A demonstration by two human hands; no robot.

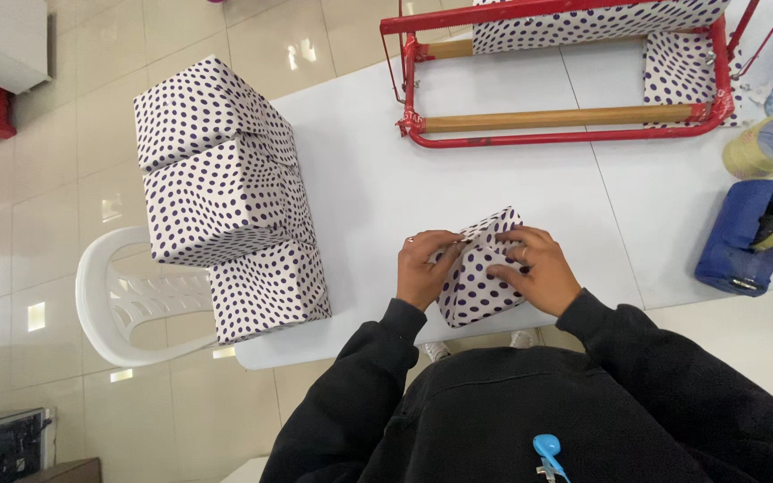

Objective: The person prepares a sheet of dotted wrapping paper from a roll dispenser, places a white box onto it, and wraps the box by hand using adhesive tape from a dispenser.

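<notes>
Fingers of left hand [422,268] and right hand [537,266] pinch paper flap on dotted box [480,284]; crease tight, corners flush.

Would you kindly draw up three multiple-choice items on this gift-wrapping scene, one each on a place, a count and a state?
1. Where is the blue tape dispenser?
A. at the table's right edge
B. on the white chair
C. inside the red frame

2. How many wrapped dotted boxes are stacked at the left, on the chair?
A. one
B. three
C. five

3. What are the hands doing with the small dotted box?
A. both press on it
B. only one touches it
C. neither touches it

Answers: 1 A, it sits right of the hands, below the loose tape roll. 2 B, three boxes are piled there. 3 A, left hand and right hand both rest on its paper.
</notes>
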